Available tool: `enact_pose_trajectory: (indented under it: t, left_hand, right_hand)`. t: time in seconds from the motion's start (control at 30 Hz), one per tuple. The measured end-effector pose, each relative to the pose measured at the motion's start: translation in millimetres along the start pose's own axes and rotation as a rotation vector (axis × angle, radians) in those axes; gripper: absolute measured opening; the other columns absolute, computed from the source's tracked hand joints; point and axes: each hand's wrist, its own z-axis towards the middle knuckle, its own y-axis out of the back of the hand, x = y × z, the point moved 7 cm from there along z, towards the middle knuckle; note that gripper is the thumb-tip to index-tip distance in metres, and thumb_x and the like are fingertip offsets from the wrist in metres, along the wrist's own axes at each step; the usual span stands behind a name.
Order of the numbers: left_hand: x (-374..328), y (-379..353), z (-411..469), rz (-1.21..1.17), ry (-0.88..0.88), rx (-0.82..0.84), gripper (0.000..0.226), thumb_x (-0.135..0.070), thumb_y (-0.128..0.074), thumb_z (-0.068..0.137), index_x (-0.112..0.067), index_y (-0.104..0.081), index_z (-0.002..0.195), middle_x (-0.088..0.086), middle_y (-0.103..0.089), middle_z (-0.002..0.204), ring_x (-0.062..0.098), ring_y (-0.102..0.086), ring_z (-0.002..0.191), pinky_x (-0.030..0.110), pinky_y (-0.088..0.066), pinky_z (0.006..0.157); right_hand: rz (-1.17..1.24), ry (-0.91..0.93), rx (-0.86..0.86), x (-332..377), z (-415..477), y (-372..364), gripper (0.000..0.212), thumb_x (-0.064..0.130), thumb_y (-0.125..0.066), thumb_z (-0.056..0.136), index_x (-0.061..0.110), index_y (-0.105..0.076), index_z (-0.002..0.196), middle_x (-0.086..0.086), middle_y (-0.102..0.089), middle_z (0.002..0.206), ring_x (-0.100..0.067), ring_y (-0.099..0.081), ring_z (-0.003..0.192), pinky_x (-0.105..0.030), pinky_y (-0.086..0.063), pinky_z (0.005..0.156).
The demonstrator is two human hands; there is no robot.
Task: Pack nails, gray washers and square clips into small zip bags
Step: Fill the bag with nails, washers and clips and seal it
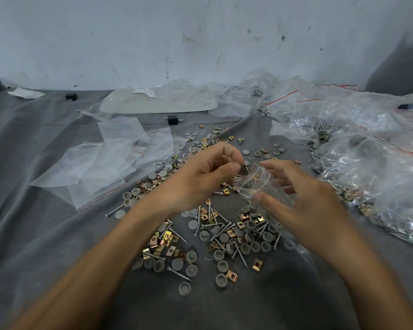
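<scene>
The left hand (208, 179) is pinching what looks like a small gold square clip (245, 167), right beside the open mouth of the small clear plastic zip bag (262, 186). The right hand (308, 210) is gripping that bag, its mouth pointing up toward the clip.

bench cloth (57, 234): plain dark grey from where I sit
washers (221, 279): matte mid-grey
square clips (231, 276): brassy gold, some I read as coppery
nails (178, 273): shiny silver
zip bags (100, 172): clear, thin red seal line
wall (200, 32): pale bluish white, dark scuffs
small blocks (172, 119): black
</scene>
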Motion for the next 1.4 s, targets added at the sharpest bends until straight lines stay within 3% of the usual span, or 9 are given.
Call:
enact_pose_trajectory:
  t: [0.13,0.3,0.5,0.73,0.93,1.13,1.23,1.3,1.4]
  left_hand:
    - [-3.8,-4.6,1.8,-0.023,-0.016,-0.023,0.005,-0.005,-0.054,0.101,-0.009,-0.055,0.102,0.018,-0.065,0.093,0.014,-0.057,0.078,0.027,-0.048,0.070]
    - [-3.3,-4.4,2.8,-0.069,-0.018,-0.032,0.021,-0.005,-0.070,0.091,-0.010,-0.056,0.105,0.006,-0.070,0.100,0.017,-0.063,0.086,0.035,-0.055,0.079]
    - [-4.7,-2.6,1.4,-0.101,-0.030,-0.079,0.032,-0.010,-0.080,0.079,-0.017,-0.058,0.102,0.006,-0.073,0.098,0.018,-0.058,0.076,0.028,-0.052,0.065]
    - [-6.7,-1.7,1.4,-0.092,-0.061,-0.107,0.036,-0.012,-0.085,0.072,-0.017,-0.061,0.099,0.003,-0.073,0.096,0.011,-0.057,0.067,0.027,-0.047,0.059]
    - [-6.9,-8.3,2.4,-0.031,-0.075,-0.089,0.034,0.003,-0.082,0.076,-0.013,-0.060,0.096,0.003,-0.066,0.088,0.009,-0.051,0.062,0.019,-0.042,0.055]
    - [-4.0,-12.6,1.9,0.056,-0.048,-0.092,0.034,-0.003,-0.083,0.078,-0.012,-0.064,0.104,0.002,-0.074,0.090,0.003,-0.057,0.064,0.012,-0.043,0.059]
    - [-1.8,-4.7,1.6,0.075,-0.002,-0.080,0.042,-0.012,-0.083,0.080,-0.019,-0.064,0.116,0.001,-0.077,0.097,0.005,-0.062,0.069,0.018,-0.051,0.061]
    - [0.2,9.5,0.6,0.100,0.022,-0.142,0.039,-0.017,-0.081,0.082,-0.023,-0.065,0.117,-0.003,-0.077,0.098,0.013,-0.065,0.076,0.024,-0.057,0.067]
    - [6.9,36.0,-1.8,0.078,0.068,-0.271,0.025,-0.018,-0.076,0.089,-0.020,-0.067,0.113,-0.003,-0.076,0.094,0.010,-0.068,0.081,0.019,-0.055,0.073]
  right_hand:
    - [0.002,-0.006,0.007,-0.2,-0.5,0.4,0.052,0.041,-0.075,0.085,0.041,-0.057,0.133,0.038,-0.050,0.102,-0.002,-0.059,0.104,-0.037,-0.053,0.092]
    - [0.008,-0.013,0.009,0.0,0.3,0.8,0.052,0.041,-0.075,0.085,0.042,-0.056,0.133,0.040,-0.050,0.102,0.002,-0.058,0.100,-0.034,-0.052,0.091]
    - [0.008,-0.023,-0.001,-1.9,0.9,1.2,0.051,0.042,-0.075,0.085,0.043,-0.056,0.132,0.041,-0.050,0.100,0.022,-0.049,0.097,-0.027,-0.048,0.086]
    - [-0.009,-0.014,0.006,-0.2,-0.1,1.6,0.052,0.044,-0.072,0.084,0.044,-0.055,0.133,0.041,-0.049,0.102,0.012,-0.054,0.097,-0.031,-0.050,0.086]
    - [-0.021,-0.003,0.021,1.4,-1.1,1.2,0.053,0.044,-0.072,0.085,0.043,-0.054,0.134,0.038,-0.049,0.103,-0.001,-0.058,0.103,-0.033,-0.052,0.088]
    - [-0.002,0.002,0.012,1.6,-0.2,1.7,0.055,0.047,-0.068,0.081,0.041,-0.055,0.134,0.039,-0.050,0.101,0.006,-0.058,0.097,-0.033,-0.052,0.089]
    - [0.021,-0.009,0.000,0.4,-0.3,2.8,0.054,0.048,-0.068,0.081,0.040,-0.056,0.133,0.033,-0.057,0.105,0.009,-0.058,0.100,-0.030,-0.051,0.089]
    - [0.031,-0.019,-0.008,-1.8,-0.8,3.4,0.051,0.042,-0.072,0.084,0.039,-0.056,0.133,0.025,-0.062,0.111,0.001,-0.062,0.105,-0.030,-0.052,0.092]
    - [0.030,-0.027,-0.012,-5.4,-0.9,3.1,0.049,0.037,-0.074,0.088,0.042,-0.054,0.132,0.026,-0.062,0.112,0.002,-0.061,0.108,-0.028,-0.050,0.094]
